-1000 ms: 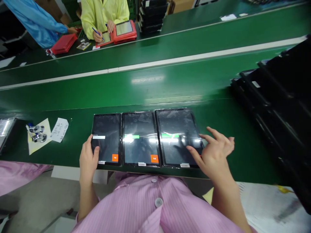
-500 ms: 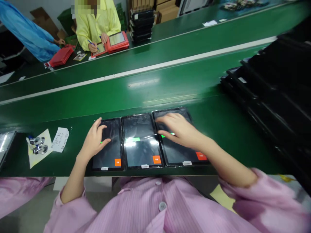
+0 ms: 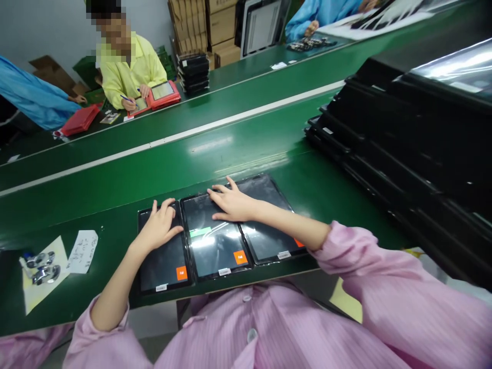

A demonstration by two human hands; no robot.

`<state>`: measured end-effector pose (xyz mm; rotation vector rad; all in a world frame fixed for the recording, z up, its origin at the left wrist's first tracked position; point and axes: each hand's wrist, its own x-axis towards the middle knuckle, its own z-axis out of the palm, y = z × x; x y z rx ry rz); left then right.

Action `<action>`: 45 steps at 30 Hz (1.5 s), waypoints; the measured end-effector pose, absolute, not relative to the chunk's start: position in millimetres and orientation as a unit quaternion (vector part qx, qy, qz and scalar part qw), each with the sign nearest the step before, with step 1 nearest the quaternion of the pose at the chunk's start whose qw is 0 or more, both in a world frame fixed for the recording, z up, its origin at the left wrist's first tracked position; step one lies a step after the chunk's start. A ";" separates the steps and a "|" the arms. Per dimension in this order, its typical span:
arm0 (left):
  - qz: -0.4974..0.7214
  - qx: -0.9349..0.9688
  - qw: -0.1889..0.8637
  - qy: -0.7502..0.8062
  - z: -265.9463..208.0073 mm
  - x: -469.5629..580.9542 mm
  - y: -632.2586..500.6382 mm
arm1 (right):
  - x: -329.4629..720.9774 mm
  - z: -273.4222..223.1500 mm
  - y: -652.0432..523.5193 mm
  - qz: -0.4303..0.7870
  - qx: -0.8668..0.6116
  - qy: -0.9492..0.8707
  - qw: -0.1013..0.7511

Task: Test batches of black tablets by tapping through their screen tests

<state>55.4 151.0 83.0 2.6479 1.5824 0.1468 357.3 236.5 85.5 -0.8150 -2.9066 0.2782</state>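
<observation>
Three black tablets lie side by side on the green bench, screens up. Over the left tablet (image 3: 159, 269) is my left hand (image 3: 159, 225), fingers spread, its fingertips near the top right edge. My right hand (image 3: 232, 202) is spread at the upper right of the middle tablet (image 3: 211, 251), fingers reaching to its top edge; whether they touch the glass I cannot tell. The middle screen shows a green bar and an orange square. My right forearm crosses the right tablet (image 3: 265, 238) and hides part of it. Each tablet has a small white label at its lower edge.
Stacked black tablets (image 3: 384, 143) rise on the right. At left, small shiny round parts (image 3: 46, 269) sit on yellow paper beside a handwritten note (image 3: 82, 251). Across the white divider (image 3: 200, 126), a person in yellow (image 3: 130, 72) writes by red-cased tablets (image 3: 165, 97).
My right hand has gone from the right tablet to the top of the middle one. My left hand stays over the left tablet. The camera view has shifted and tilted.
</observation>
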 end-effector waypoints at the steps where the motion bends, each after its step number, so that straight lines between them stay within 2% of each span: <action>1: 0.043 0.863 0.046 0.502 83.7 56.6 149.6 | 361.9 86.8 238.1 0.100 -0.253 -0.961 0.044; 5: 0.052 0.868 0.072 0.488 90.3 56.2 120.1 | 411.7 86.9 248.4 0.105 -0.289 -0.949 0.072; 8: 0.070 0.847 0.035 0.525 91.3 47.8 91.6 | 458.6 78.9 256.3 0.105 -0.362 -0.922 0.087; 13: 0.081 0.801 -0.026 0.593 81.4 32.0 75.2 | 492.5 65.8 259.1 0.127 -0.365 -0.917 0.101; 17: 0.075 0.773 -0.043 0.628 75.5 29.9 82.0 | 490.8 67.7 259.4 0.106 -0.412 -0.899 0.100; 22: 0.073 0.754 -0.017 0.652 72.9 32.3 88.8 | 475.7 88.5 248.9 0.134 -0.361 -0.920 0.067; 24: 0.075 0.745 -0.004 0.663 71.0 34.2 95.2 | 455.5 92.1 244.0 0.111 -0.340 -0.931 0.068; 30: 0.047 0.749 -0.022 0.661 66.0 45.8 122.0 | 381.9 72.8 243.3 0.031 -0.278 -0.958 0.059; 34: 0.082 0.733 -0.042 0.674 64.1 38.3 117.7 | 404.0 64.0 251.7 0.001 -0.304 -0.948 0.094; 39: 0.144 0.710 0.031 0.689 61.4 14.2 116.8 | 490.6 51.8 255.0 -0.014 -0.459 -0.879 0.128; 42: 0.157 0.703 0.087 0.688 65.0 18.0 142.6 | 519.7 41.1 260.1 0.009 -0.473 -0.871 0.131; 45: 0.112 0.687 0.143 0.704 73.9 37.6 181.9 | 522.3 32.8 279.6 0.053 -0.491 -0.835 0.242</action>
